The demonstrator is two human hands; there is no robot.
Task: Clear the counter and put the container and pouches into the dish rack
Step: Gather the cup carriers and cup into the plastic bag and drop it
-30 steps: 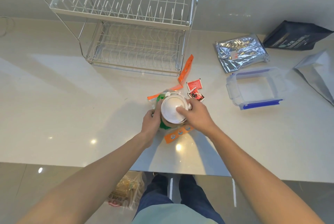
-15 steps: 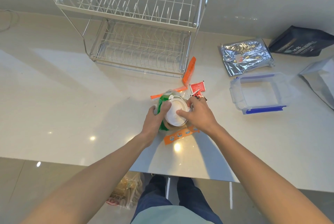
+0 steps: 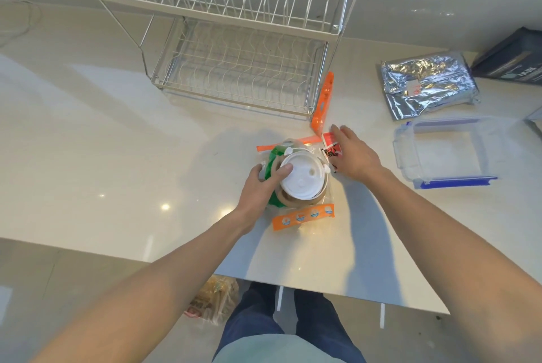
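From overhead, the left hand [image 3: 265, 185] grips the white-lidded cup [image 3: 300, 176] in its crinkly bag mid-counter [image 3: 117, 143]; it looks light, so hold the stiff rim. The right hand [image 3: 353, 154] lies open over small red sachets [image 3: 330, 144], thin and slippery.

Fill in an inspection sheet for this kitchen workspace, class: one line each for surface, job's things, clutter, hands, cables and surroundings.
Surface: pale glossy counter, with glare spots.
Job's things: two-tier dish rack holds nothing; clear container open at right; silver pouch and dark pouch behind it.
Clutter: lidded cup in a plastic bag; orange strips; red sachets.
Hands: left hand has a grip on the cup; right hand open over the sachets.
Cables: thin cord far left.
Surroundings: bag on the floor.
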